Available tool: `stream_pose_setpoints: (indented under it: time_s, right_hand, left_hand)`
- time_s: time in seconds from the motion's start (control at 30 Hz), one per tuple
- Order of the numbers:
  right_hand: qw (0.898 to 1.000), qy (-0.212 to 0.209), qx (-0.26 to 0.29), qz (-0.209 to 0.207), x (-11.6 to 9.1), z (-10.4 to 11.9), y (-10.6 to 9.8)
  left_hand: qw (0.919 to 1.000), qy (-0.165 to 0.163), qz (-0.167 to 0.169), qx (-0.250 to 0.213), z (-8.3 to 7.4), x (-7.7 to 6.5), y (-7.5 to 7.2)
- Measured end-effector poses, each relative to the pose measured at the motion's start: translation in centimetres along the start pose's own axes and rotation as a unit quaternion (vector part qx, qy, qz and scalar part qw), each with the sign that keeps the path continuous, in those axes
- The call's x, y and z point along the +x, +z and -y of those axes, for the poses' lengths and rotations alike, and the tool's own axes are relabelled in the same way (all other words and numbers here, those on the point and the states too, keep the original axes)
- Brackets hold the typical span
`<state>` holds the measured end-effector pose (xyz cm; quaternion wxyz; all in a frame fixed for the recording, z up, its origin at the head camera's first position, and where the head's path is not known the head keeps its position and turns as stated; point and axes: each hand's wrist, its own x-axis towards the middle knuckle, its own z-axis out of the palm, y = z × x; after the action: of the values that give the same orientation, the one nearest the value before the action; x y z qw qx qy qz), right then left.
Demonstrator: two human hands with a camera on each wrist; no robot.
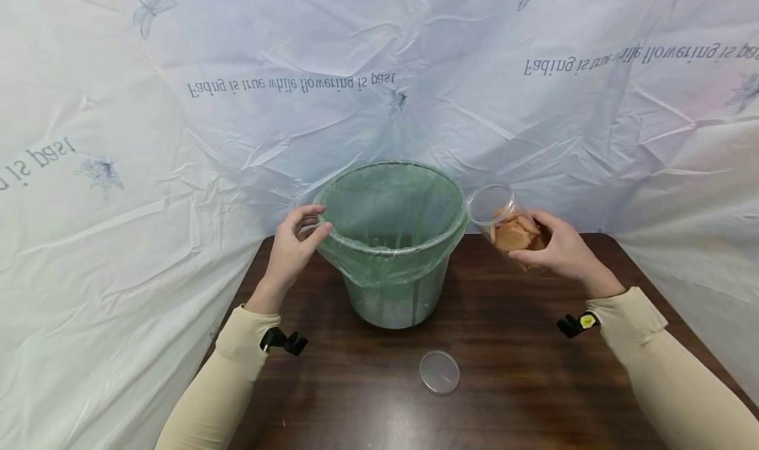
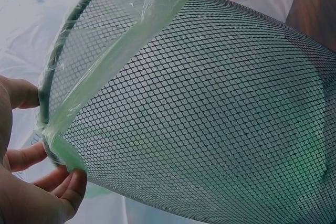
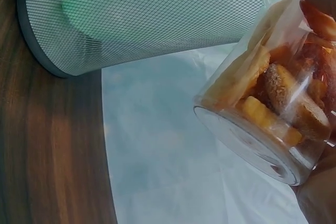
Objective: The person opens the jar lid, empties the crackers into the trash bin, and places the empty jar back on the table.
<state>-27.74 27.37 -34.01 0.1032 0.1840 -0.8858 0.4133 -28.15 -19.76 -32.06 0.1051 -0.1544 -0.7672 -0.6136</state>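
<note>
A silver mesh trash can (image 1: 391,305) stands on the table, lined with a green plastic trash bag (image 1: 379,265) folded over its rim. At the left side of that rim, my left hand (image 1: 293,242) pinches the bag's edge, its fingertips (image 2: 76,182) against the green film. My right hand (image 1: 563,249) grips a clear plastic jar (image 1: 489,203) beside the right of the can. The lidless jar is tilted, its mouth toward the can. Inside it are several orange-brown cookie-like pieces (image 3: 294,98). The jar's round base (image 3: 247,142) shows in the right wrist view.
A clear round lid (image 1: 439,372) lies on the dark wooden table (image 1: 356,397) in front of the can. Behind and at both sides hangs a white printed plastic sheet (image 1: 332,35). Each sleeve cuff carries a black strapped device (image 1: 284,341).
</note>
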Motion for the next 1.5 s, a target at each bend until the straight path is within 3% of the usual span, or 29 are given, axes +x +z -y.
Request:
stream_pose_setpoints:
  time_s: [0.8, 1.5]
  right_hand:
    - [0.993, -0.071, -0.094, -0.013, 2.5, 2.0, -1.0]
    - [0.978, -0.142, -0.151, -0.021, 4.8, 3.7, -2.0]
  left_hand:
    - [1.0, 0.001, -0.004, 0.002, 0.5, -0.3, 0.1]
    - [1.0, 0.004, -0.003, 0.004, 0.4, 0.1, 0.1]
